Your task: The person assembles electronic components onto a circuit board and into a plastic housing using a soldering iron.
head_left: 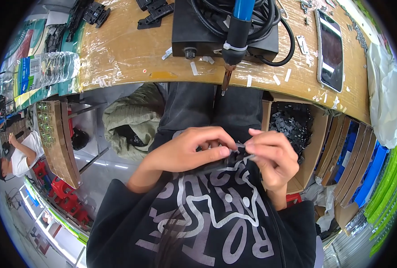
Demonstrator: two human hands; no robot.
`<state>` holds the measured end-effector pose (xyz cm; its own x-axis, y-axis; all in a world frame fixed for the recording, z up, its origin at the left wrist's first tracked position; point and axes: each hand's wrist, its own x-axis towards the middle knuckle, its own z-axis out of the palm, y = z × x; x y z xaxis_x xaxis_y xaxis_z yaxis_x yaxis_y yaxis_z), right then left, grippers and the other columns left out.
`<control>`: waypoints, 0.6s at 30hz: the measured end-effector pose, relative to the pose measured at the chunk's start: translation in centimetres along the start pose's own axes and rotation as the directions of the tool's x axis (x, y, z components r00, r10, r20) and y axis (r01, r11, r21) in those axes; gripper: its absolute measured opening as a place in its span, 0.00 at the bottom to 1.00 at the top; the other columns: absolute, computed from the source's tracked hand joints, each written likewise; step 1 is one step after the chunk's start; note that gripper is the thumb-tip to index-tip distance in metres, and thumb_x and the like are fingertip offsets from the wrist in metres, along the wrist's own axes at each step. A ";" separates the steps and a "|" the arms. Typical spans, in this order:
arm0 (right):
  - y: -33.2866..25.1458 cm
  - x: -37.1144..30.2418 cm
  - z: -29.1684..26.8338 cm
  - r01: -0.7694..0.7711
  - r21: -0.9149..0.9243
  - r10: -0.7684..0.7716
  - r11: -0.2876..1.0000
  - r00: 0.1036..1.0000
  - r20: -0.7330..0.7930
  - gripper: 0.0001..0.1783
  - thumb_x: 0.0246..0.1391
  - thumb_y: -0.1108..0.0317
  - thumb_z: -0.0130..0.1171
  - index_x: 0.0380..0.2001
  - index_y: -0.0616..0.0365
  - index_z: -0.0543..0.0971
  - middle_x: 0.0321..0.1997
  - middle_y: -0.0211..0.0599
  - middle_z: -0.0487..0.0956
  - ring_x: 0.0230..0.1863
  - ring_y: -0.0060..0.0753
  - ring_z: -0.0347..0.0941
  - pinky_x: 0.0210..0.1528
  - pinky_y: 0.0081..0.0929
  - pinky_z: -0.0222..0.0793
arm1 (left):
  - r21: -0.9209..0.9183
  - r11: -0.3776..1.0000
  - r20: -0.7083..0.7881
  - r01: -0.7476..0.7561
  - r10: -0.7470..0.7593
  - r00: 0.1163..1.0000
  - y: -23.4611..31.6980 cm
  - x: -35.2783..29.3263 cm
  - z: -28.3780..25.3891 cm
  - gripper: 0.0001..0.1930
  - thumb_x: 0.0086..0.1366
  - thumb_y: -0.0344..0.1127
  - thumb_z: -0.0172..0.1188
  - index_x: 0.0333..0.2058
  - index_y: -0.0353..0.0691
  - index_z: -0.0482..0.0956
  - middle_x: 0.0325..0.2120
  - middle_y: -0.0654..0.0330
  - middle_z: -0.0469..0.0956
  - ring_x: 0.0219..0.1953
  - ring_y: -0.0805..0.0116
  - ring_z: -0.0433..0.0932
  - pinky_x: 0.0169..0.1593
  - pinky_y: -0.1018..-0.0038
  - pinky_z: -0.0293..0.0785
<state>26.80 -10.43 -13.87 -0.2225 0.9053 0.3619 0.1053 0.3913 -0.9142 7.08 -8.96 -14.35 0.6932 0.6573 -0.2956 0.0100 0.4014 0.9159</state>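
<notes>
One hand, the left hand [192, 149], curls around a small black part [239, 157]. The right hand [272, 156] has bent fingers at its end; what they hold, I can't tell.

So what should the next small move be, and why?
Perhaps a gentle adjustment by the right hand while the left hand steadies the black part: the left fingers seem to hold it, and the right fingertips are at its end.

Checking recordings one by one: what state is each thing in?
Left hand, gripping black part
Right hand, curled at the black part
Black part, held, partly hidden
Blue-handled tool, not in hand; power unclear
Cable, coiled on black box
Phone, lying face up, dark
Carton, open, holding black pieces
</notes>
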 end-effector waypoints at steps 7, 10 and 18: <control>1.6 -0.1 0.9 0.000 0.185 -0.004 0.983 1.000 0.024 0.12 0.30 0.77 0.58 0.26 0.61 0.77 0.28 0.40 0.76 0.31 0.39 0.74 0.45 0.42 0.66 | -0.650 0.730 0.291 0.212 -0.018 0.956 -2.7 1.4 0.2 0.19 0.56 0.32 0.53 0.46 0.31 0.65 0.30 0.66 0.70 0.31 0.83 0.66 0.34 0.87 0.63; 2.5 0.6 0.7 0.046 0.081 -0.057 0.996 0.989 0.134 0.11 0.33 0.75 0.59 0.27 0.59 0.78 0.33 0.39 0.74 0.38 0.40 0.69 0.49 0.42 0.58 | -0.743 0.597 0.284 0.303 -0.129 0.950 -2.1 1.2 -0.6 0.23 0.50 0.30 0.53 0.46 0.28 0.64 0.32 0.63 0.71 0.31 0.82 0.69 0.34 0.86 0.65; 2.6 0.3 2.9 -0.254 -0.087 0.249 0.963 0.966 -0.066 0.11 0.42 0.82 0.52 0.33 0.62 0.73 0.37 0.41 0.72 0.35 0.32 0.70 0.39 0.22 0.65 | -0.562 0.824 -0.133 0.069 -0.173 0.976 -2.5 1.5 -1.2 0.09 0.52 0.28 0.51 0.33 0.34 0.69 0.24 0.67 0.71 0.25 0.85 0.68 0.27 0.88 0.63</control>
<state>24.14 -9.59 -16.64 -0.1252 0.9830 0.1340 0.2425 0.1613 -0.9566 7.21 -8.20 -17.40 0.5788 0.6570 -0.4830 -0.3484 0.7348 0.5820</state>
